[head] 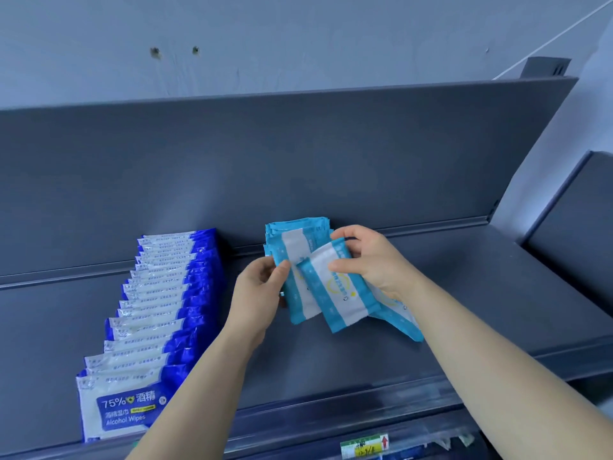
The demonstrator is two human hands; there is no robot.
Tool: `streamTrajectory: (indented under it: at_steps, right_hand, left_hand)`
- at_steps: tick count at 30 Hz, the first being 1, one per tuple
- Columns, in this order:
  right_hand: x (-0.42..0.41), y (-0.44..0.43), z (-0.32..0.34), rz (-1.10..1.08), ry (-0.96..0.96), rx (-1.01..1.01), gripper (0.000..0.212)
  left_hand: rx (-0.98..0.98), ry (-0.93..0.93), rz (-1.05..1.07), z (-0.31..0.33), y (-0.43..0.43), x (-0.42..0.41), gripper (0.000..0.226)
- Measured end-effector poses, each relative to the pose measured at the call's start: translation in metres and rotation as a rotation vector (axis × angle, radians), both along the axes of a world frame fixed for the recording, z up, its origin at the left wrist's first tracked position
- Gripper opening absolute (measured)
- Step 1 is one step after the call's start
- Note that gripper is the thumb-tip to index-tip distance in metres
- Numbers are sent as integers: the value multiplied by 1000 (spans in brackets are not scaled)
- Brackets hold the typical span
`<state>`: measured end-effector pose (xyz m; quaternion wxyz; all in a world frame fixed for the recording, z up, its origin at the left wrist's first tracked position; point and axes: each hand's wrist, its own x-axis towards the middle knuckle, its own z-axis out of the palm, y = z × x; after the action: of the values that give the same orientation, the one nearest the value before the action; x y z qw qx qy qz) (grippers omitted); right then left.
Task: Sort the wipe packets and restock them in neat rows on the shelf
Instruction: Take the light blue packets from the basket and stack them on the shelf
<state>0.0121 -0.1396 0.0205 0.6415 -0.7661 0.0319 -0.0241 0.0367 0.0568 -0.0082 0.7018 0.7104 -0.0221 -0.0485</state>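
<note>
Holding light-blue wipe packets (345,293) in both hands over the grey shelf (497,293).
The left hand (262,293) pinches one packet's edge and the right hand (371,260) curls round others, fanned; a stack (298,231) stands by the back wall (dark-blue alcohol wipes (156,327) fill a neat row at left).

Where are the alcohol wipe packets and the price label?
alcohol wipe packets (156,303): head view, a packet midway along the row.
price label (364,448): head view, its middle.
</note>
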Motion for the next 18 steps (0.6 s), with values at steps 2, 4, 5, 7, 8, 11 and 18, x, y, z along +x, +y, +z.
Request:
streamTrajectory:
  at_steps: [2,4,5,7,8,11,18]
  right_hand:
    - [1,5,-1,-35,-32,23,38]
    - [1,7,-2,-47,-42,39,33]
    - [0,8,-4,-45,-43,32,31]
    - [0,8,-7,-31,-46,10,32]
    - [0,6,-8,-38,-49,-14,34]
    - [-3,-19,-8,-126,-15,-211,40]
    - [-24,-64,-24,74,424,-671,40]
  left_hand:
    - [-33,33,-69,-2,-5,-2,17]
    - [-84,61,-140,-3,-8,-7,19]
    - [-98,61,-165,-4,-9,-8,20]
    - [-73,46,-170,-6,-11,-9,26]
    - [-49,39,-158,-7,-12,-8,29]
    - [13,11,-65,-14,-10,-5,27]
    - [-63,31,72,-17,6,5,24]
